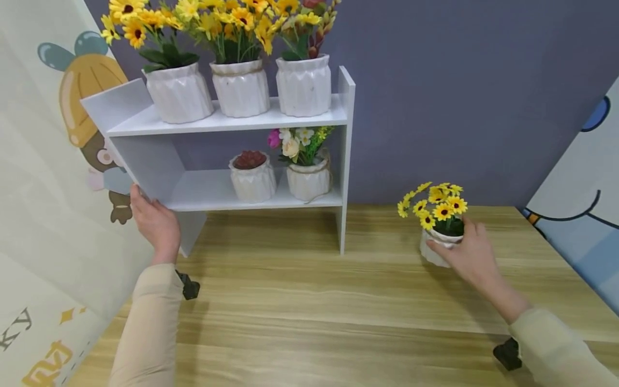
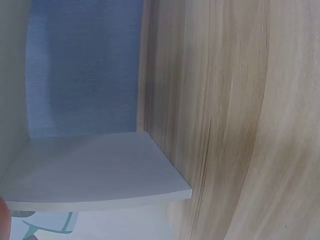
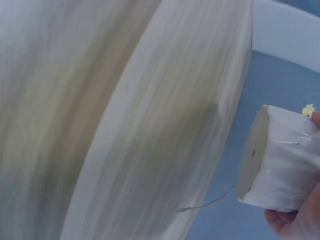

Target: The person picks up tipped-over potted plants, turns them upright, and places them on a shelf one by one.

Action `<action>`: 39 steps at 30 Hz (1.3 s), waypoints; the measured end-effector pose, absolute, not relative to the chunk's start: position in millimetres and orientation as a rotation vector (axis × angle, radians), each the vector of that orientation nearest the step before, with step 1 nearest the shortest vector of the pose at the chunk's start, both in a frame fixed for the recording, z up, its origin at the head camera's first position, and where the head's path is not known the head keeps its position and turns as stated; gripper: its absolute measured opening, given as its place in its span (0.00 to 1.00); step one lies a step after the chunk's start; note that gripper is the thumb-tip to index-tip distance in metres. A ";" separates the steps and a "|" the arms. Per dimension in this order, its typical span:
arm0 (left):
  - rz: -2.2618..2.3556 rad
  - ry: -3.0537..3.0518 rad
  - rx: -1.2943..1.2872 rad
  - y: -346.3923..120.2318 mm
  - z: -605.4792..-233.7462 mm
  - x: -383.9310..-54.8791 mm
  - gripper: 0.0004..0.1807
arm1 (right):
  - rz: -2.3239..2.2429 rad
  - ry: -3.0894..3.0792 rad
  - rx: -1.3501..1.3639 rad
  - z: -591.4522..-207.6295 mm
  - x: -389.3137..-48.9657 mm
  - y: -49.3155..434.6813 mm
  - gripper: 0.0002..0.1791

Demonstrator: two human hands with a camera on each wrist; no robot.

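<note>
My right hand grips a white ceramic flower pot of yellow daisy-like flowers, thumb on the near side. In the right wrist view the underside of the pot shows, so it is off the table; a thin string trails beneath. At the left, my left hand holds the front edge of the white two-tier shelf by its side panel. One fingertip shows at that panel in the left wrist view; the other fingers are out of that view.
Three potted flowers stand on the upper tier, the middle pot among them. On the lower tier are a reddish succulent pot and a mixed-flower pot. The wooden table meets a grey-blue back wall; patterned panels flank it.
</note>
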State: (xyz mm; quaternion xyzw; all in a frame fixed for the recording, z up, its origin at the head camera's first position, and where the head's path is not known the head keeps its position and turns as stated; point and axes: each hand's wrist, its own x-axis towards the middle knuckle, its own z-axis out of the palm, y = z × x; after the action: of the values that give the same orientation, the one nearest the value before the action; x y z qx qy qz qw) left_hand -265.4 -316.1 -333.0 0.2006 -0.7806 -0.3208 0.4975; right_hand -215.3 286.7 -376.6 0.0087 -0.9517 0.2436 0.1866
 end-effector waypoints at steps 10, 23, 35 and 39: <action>-0.777 -1.879 0.496 -314.2 -330.6 -262.7 0.24 | 0.737 -2.673 0.172 -367.5 -198.7 258.4 0.56; -0.788 -1.886 0.499 -312.4 -331.7 -263.9 0.24 | 0.739 -2.627 0.392 -353.2 -185.2 214.7 0.54; -0.784 -1.866 0.484 -311.4 -331.4 -263.8 0.24 | 0.739 -2.586 0.511 -344.4 -176.0 186.2 0.53; -0.787 -1.861 0.484 -311.6 -330.4 -263.6 0.24 | 0.756 -2.586 0.553 -340.8 -173.8 172.5 0.54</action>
State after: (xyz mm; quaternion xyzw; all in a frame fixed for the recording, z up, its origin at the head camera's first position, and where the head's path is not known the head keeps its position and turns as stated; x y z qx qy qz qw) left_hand -263.6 -311.6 -330.4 0.2009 -0.7719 -0.3265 0.5072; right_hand -173.8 172.5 -340.8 0.1973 -0.9222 0.2698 0.1944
